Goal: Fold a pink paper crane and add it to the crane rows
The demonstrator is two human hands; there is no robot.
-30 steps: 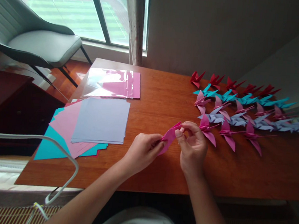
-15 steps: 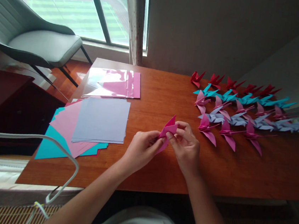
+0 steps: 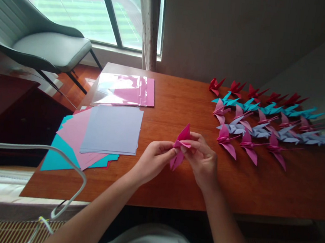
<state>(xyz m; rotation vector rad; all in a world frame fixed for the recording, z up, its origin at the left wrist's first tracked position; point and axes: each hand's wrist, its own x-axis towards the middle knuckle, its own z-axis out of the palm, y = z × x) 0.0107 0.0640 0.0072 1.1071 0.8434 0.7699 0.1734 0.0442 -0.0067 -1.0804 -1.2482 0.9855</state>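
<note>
A deep pink origami crane, partly folded, is held above the table between both hands. My left hand pinches its left side between thumb and fingers. On the other side, my right hand has thumb and fingers closed on a narrow part that sticks out to the right. One pointed flap stands up at the top and another hangs below the fingers. To the right lie finished paper cranes in rows, the nearest row deep pink, with lavender cranes behind it.
Lavender paper sheets lie at the left over pink and turquoise sheets. A clear packet of paper sits behind them. Turquoise cranes and red cranes line the far right. A white cable loops at the table's left edge.
The pink paper has opened out: its front flap has swung down, and a pointed flap now shows below the fingers. Both hands keep their pinch in nearly the same place.
</note>
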